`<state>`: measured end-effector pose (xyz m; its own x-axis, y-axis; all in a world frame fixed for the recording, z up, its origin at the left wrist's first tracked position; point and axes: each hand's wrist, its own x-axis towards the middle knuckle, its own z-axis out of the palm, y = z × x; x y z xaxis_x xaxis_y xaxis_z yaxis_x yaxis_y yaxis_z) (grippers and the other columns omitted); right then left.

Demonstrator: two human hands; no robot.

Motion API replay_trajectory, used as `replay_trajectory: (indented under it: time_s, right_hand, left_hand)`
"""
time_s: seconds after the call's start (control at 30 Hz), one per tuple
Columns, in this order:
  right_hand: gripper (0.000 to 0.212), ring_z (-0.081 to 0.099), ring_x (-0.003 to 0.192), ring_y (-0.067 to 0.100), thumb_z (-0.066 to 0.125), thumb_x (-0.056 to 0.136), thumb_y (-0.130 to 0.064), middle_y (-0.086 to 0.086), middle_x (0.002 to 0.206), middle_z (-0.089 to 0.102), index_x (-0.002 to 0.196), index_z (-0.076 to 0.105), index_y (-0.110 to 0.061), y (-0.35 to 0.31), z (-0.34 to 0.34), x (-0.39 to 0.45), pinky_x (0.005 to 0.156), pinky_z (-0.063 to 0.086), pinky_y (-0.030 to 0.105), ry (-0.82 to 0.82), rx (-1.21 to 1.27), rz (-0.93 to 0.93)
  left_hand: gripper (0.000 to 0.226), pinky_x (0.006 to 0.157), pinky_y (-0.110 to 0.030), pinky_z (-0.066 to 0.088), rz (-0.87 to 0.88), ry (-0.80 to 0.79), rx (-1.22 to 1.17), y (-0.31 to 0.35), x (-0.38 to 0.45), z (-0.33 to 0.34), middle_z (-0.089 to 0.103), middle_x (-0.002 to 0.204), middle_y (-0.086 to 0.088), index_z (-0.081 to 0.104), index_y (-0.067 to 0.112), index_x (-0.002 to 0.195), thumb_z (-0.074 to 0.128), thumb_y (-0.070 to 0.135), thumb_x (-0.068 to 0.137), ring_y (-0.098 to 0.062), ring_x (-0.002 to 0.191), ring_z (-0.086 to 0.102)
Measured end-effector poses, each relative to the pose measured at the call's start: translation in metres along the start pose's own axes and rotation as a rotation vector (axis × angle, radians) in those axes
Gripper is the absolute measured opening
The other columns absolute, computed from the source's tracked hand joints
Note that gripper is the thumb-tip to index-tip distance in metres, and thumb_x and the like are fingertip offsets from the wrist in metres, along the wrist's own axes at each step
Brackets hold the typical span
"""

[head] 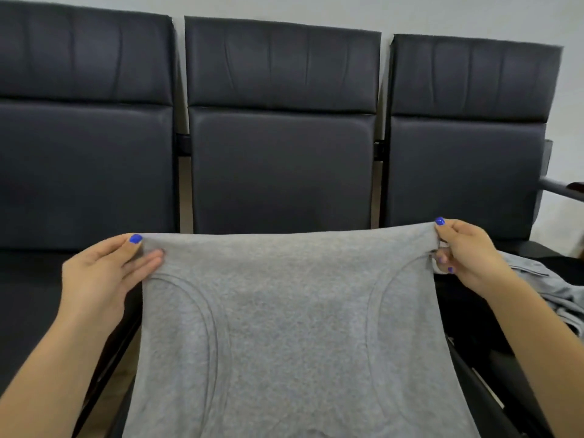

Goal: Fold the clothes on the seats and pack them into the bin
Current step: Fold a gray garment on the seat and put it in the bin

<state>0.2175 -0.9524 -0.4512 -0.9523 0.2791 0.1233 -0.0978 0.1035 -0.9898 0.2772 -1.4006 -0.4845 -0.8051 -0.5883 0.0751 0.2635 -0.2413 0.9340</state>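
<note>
- Three dark padded seats stand in a row against a pale wall [474, 14]: the left seat [85, 172], the middle seat [281, 165] and the right seat [464, 172], each with a stitched headrest panel above a smooth back panel.
- Narrow gaps separate the backs; dark frame joints show in those gaps at mid height.
- One metal armrest [559, 186] juts out at the far right edge, beside the right seat.
- Light flooring shows through the gap between the left and middle seats and low at the left.
- Held up in front of the middle seat, a grey tank top [290, 327] hangs down from its upper edge, which is pulled taut between both hands; curved armhole seams run down either side of the fabric.
- Left hand [104, 276]: its grip pinches the top left corner of the tank top, thumb on top and fingers lying against the front of the cloth.
- Right hand [467, 254]: its grip pinches the top right corner, thumb above and fingers curled round the edge.
- Both thumbs carry bright blue nail polish.
- Another grey garment [550, 289] lies crumpled on the cushion of the right seat, just beyond the right forearm and apart from the held top.
- No part of the bin is in view.
</note>
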Motion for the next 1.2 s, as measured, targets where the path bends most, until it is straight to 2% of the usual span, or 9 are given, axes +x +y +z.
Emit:
replay_trajectory:
  time_s: [0.1, 0.2, 0.43, 0.63, 0.73, 0.83, 0.93, 1.07, 1.2]
  right_hand:
    - [0.018, 0.066, 0.048, 0.012, 0.044, 0.102, -0.02, 0.014, 0.085, 0.058, 0.092, 0.052, -0.007, -0.012, 0.008, -0.003, 0.042, 0.05, 0.021, 0.037, 0.284, 0.052]
    - [0.018, 0.073, 0.07, 0.02, 0.044, 0.101, -0.018, 0.016, 0.102, 0.058, 0.108, 0.051, -0.003, -0.017, 0.014, -0.001, 0.062, 0.059, 0.027, 0.053, 0.542, 0.056]
    - [0.018, 0.066, 0.1, 0.026, 0.04, 0.102, -0.019, 0.016, 0.107, 0.06, 0.1, 0.052, -0.006, -0.003, 0.02, 0.001, 0.076, 0.06, 0.037, -0.002, 0.576, 0.054]
    - [0.018, 0.071, 0.088, 0.021, 0.039, 0.103, -0.013, 0.014, 0.102, 0.061, 0.092, 0.052, -0.005, 0.006, 0.011, 0.002, 0.077, 0.059, 0.036, 0.007, 0.608, 0.063]
    - [0.014, 0.07, 0.094, 0.021, 0.038, 0.102, -0.008, 0.016, 0.107, 0.06, 0.098, 0.05, -0.003, 0.009, 0.008, 0.003, 0.084, 0.057, 0.031, 0.011, 0.628, 0.047]
    - [0.016, 0.062, 0.107, 0.02, 0.034, 0.103, -0.007, 0.014, 0.112, 0.058, 0.111, 0.046, -0.001, 0.017, 0.005, -0.002, 0.096, 0.049, 0.031, -0.041, 0.498, 0.061]
    - [0.02, 0.062, 0.102, 0.025, 0.031, 0.103, -0.007, 0.014, 0.109, 0.06, 0.099, 0.05, -0.006, 0.034, -0.001, -0.021, 0.093, 0.053, 0.036, -0.093, 0.4, 0.134]
    - [0.025, 0.068, 0.084, 0.028, 0.034, 0.103, -0.009, 0.01, 0.082, 0.068, 0.082, 0.048, -0.009, 0.063, -0.014, -0.065, 0.069, 0.06, 0.043, -0.153, 0.29, 0.285]
    - [0.018, 0.068, 0.095, 0.037, 0.046, 0.097, -0.02, 0.021, 0.1, 0.067, 0.085, 0.051, -0.008, 0.075, -0.025, -0.1, 0.074, 0.059, 0.046, -0.265, 0.17, 0.362]
  left_hand:
    - [0.011, 0.078, -0.027, 0.058, 0.042, -0.073, -0.11, 0.009, -0.007, 0.008, 0.07, 0.091, -0.003, 0.065, 0.011, 0.091, 0.055, 0.011, 0.094, -0.018, 0.091, 0.071]
    - [0.022, 0.08, -0.024, 0.056, 0.108, -0.13, -0.201, 0.016, -0.016, 0.016, 0.073, 0.087, 0.003, 0.073, 0.018, 0.077, 0.057, 0.014, 0.091, -0.015, 0.097, 0.07]
    - [0.017, 0.087, -0.026, 0.055, 0.118, -0.213, -0.182, -0.006, -0.027, 0.024, 0.073, 0.092, 0.003, 0.074, 0.021, 0.079, 0.058, 0.019, 0.085, -0.014, 0.103, 0.067]
    - [0.017, 0.094, -0.041, 0.051, 0.063, -0.229, -0.161, -0.026, -0.021, 0.018, 0.071, 0.098, 0.004, 0.07, 0.024, 0.084, 0.055, 0.018, 0.091, -0.017, 0.11, 0.064]
    - [0.029, 0.092, -0.041, 0.05, 0.052, -0.224, -0.181, -0.027, -0.02, 0.024, 0.072, 0.099, 0.003, 0.073, 0.025, 0.078, 0.052, 0.015, 0.095, -0.017, 0.109, 0.065]
    - [0.018, 0.091, -0.039, 0.051, 0.022, -0.251, -0.086, -0.035, -0.028, 0.028, 0.07, 0.105, -0.001, 0.067, 0.02, 0.093, 0.051, 0.012, 0.095, -0.016, 0.107, 0.066]
    - [0.015, 0.089, -0.032, 0.054, -0.036, -0.259, -0.007, -0.05, -0.045, 0.024, 0.069, 0.104, -0.002, 0.065, 0.019, 0.094, 0.052, 0.012, 0.094, -0.014, 0.101, 0.068]
    - [0.013, 0.079, -0.034, 0.059, -0.117, -0.355, 0.044, -0.067, -0.074, 0.001, 0.069, 0.095, -0.005, 0.064, 0.014, 0.089, 0.059, 0.023, 0.082, -0.018, 0.091, 0.07]
    - [0.02, 0.072, -0.041, 0.06, -0.246, -0.382, 0.07, -0.086, -0.104, -0.021, 0.065, 0.099, -0.014, 0.058, 0.011, 0.092, 0.057, 0.026, 0.077, -0.026, 0.087, 0.071]
